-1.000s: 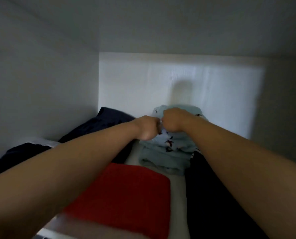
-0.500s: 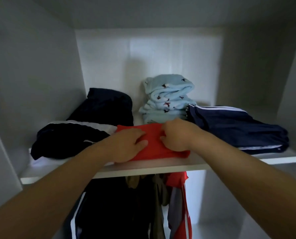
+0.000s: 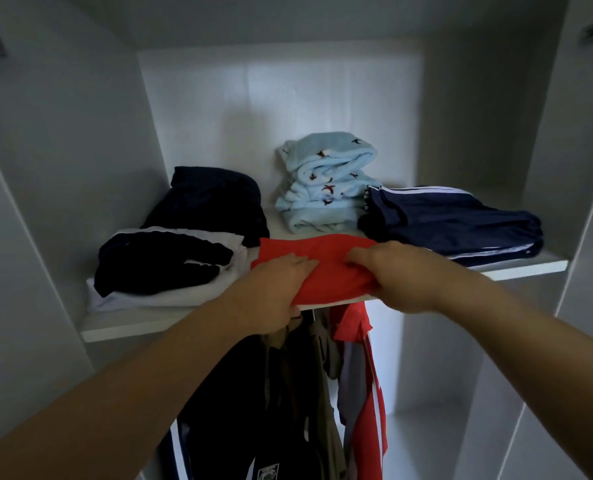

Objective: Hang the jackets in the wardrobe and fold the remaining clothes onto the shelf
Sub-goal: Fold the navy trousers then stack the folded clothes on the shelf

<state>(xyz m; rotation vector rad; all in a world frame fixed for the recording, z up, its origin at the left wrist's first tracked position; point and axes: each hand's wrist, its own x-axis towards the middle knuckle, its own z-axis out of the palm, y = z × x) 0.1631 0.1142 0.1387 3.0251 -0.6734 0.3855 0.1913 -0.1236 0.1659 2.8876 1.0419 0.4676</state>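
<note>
View: one wide-angle camera, worn on the person's head.
Position: it stands in front of the open wardrobe [image 3: 322, 98], a little above the shelf [image 3: 132, 327], so the shelf's top shows.
Facing: forward and slightly down, into the wardrobe.
Nearness: within arm's reach of the shelf's front edge.
Centre of frame: the left hand [image 3: 274, 292] and right hand [image 3: 399, 275] hold a red top [image 3: 326, 268] at that edge.
Lower frame: hanging jackets [image 3: 288, 410] under the shelf.
Edges: the side panels [image 3: 63, 168] lean outward.
</note>
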